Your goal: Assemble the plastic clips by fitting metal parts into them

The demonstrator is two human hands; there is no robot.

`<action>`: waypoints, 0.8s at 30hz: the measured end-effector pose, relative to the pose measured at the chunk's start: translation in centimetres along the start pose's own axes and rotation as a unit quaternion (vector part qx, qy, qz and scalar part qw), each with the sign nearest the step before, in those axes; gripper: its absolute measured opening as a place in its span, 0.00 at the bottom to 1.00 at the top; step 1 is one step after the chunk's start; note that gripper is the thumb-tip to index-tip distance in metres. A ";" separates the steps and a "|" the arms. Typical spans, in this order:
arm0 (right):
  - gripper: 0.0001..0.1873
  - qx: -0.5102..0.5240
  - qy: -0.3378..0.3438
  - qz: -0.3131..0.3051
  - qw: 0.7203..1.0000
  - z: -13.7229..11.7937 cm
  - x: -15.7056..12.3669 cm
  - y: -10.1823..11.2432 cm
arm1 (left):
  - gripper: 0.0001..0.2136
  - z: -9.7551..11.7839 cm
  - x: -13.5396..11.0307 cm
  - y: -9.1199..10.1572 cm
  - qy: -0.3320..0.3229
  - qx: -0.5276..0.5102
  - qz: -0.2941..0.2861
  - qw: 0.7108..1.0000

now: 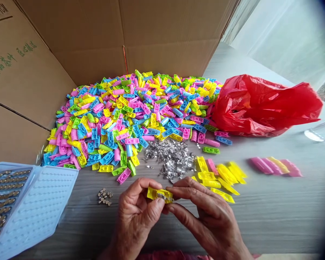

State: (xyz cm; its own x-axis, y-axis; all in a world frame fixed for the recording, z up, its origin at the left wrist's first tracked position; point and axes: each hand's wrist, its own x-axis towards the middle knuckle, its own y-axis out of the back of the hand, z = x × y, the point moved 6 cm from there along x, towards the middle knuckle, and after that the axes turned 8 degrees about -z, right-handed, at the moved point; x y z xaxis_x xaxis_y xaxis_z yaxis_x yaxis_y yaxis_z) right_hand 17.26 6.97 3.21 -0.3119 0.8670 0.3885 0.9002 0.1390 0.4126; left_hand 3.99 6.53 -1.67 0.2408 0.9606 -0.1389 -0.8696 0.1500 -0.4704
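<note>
My left hand pinches a small yellow plastic casing between thumb and fingers, with its hollow side up. A shiny metal piece sits in the casing's right half, partly under my left thumb. The fingertips of my right hand close on the casing's right end, at the metal piece. Just beyond my hands lies a heap of small metal clips. By my right hand is a loose group of yellow casings, with some green among them. Several button cells lie left of my left hand.
A large pile of pink, blue, yellow and green casings rests against cardboard walls. A red plastic bag stands at right, with a short row of pink and yellow casings nearer me. A blue tray with button cells is at left.
</note>
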 end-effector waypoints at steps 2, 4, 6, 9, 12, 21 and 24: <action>0.06 0.004 0.001 -0.001 1.000 -0.1 0.0 0.1 | 0.05 -0.1 -0.1 0.0 0.002 -0.004 -0.007 1.000; 0.06 0.003 0.003 -0.006 1.000 -0.2 0.0 0.1 | 0.06 -0.1 -0.3 0.0 0.003 -0.008 -0.013 1.000; 0.06 0.001 0.003 -0.011 1.000 -0.2 0.0 0.1 | 0.06 -0.1 -0.3 -0.1 0.004 -0.011 -0.015 1.000; 0.06 -0.001 0.002 -0.015 1.000 -0.1 -0.1 0.1 | 0.05 -0.1 -0.3 -0.2 0.010 -0.015 -0.013 1.000; 0.06 0.003 -0.002 -0.018 1.000 0.0 -0.4 0.1 | 0.03 -0.2 -0.1 -0.3 0.022 -0.019 -0.014 0.999; 0.09 0.026 -0.005 -0.027 0.999 0.1 -0.5 0.0 | 0.04 -0.6 -0.2 -0.3 0.032 -0.032 -0.011 0.999; 0.08 0.024 -0.004 -0.019 1.000 0.2 -0.4 -0.1 | 0.05 -0.8 -0.3 -0.2 0.038 -0.034 -0.007 0.999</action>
State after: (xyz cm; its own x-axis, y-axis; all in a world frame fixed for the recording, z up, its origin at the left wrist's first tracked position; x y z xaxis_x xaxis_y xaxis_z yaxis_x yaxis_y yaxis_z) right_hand 17.40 6.69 2.88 -0.3433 0.8649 0.3662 0.9018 0.1946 0.3859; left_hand 4.41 6.03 -2.23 0.2871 0.9377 -0.1958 -0.8352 0.1450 -0.5304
